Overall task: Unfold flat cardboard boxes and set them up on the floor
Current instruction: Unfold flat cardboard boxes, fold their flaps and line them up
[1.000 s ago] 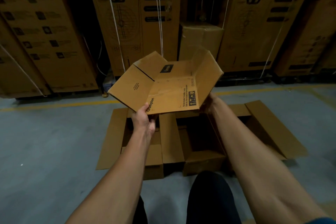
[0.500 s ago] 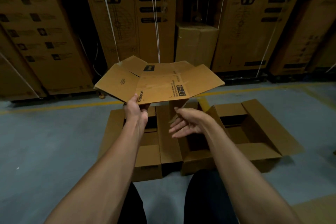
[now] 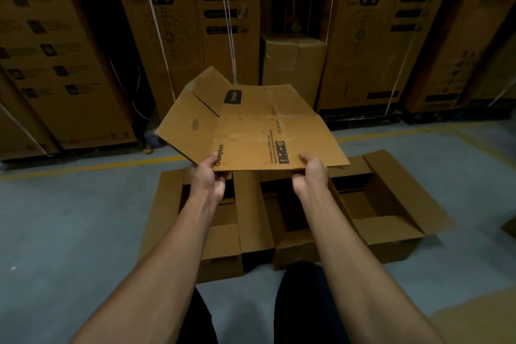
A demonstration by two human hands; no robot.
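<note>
A brown flat cardboard box [image 3: 251, 126] with black print was held nearly level above three opened boxes [image 3: 290, 220] standing side by side on the floor, flaps spread.

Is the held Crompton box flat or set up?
Flat: the Crompton box lies spread, left hand and right hand gripping its near edge.

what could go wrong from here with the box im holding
1. Both the left hand and the right hand pinch only the near edge of the flat box, so the far flaps could sag or the sheet could slip.
2. The open boxes on the floor sit directly beneath; a dropped or lowered sheet could knock their raised flaps out of place.
</note>
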